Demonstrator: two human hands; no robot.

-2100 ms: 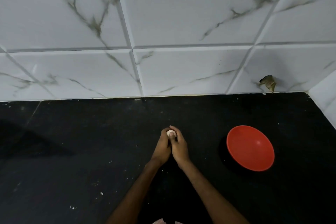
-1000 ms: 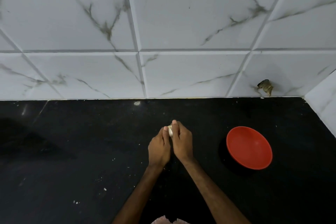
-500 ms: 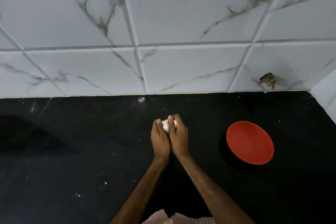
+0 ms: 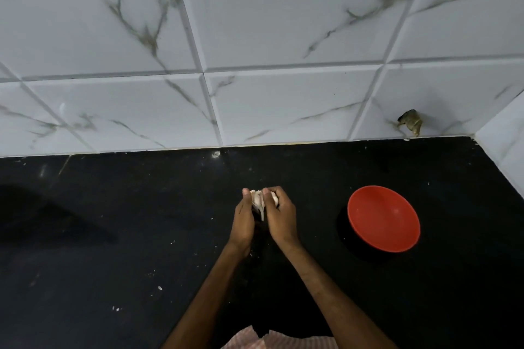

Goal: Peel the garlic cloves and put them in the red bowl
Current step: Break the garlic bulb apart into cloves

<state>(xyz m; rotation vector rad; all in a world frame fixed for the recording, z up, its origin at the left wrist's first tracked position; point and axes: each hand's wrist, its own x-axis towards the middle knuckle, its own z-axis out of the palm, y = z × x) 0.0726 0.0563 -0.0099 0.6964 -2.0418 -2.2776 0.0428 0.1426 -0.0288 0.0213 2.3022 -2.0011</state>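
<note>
Both hands meet over the middle of the black, speckled stone countertop [image 4: 113, 249], with a small white garlic piece with papery skin [image 4: 257, 199] held between their fingertips. The left hand [image 4: 243, 221] has its fingers curled up around the garlic's left side, and the right hand [image 4: 281, 218] pinches it from the right, with its thumb and forefinger bent over the top. A thin strip of pale skin [image 4: 262, 214] hangs down from the garlic between the two palms. The hands cover much of it, so it may be a single clove or a small cluster; the view does not settle that. The garlic is above the counter, not on it, and well to the left of the round, shallow red plastic bowl [image 4: 384, 218]. The bowl sits upright on the counter to the right of the hands, apart from them, and nothing shows inside it. A few tiny white flecks [image 4: 159, 288] lie scattered on the dark surface near the left forearm. Behind the counter rises a wall of white marble-patterned tiles with grey veins [image 4: 283, 22], and a small brownish lump [image 4: 410, 122] clings to it low on the right, just above the counter's edge. A pink-and-white striped cloth [image 4: 279, 342] shows at the bottom edge between the forearms.
</note>
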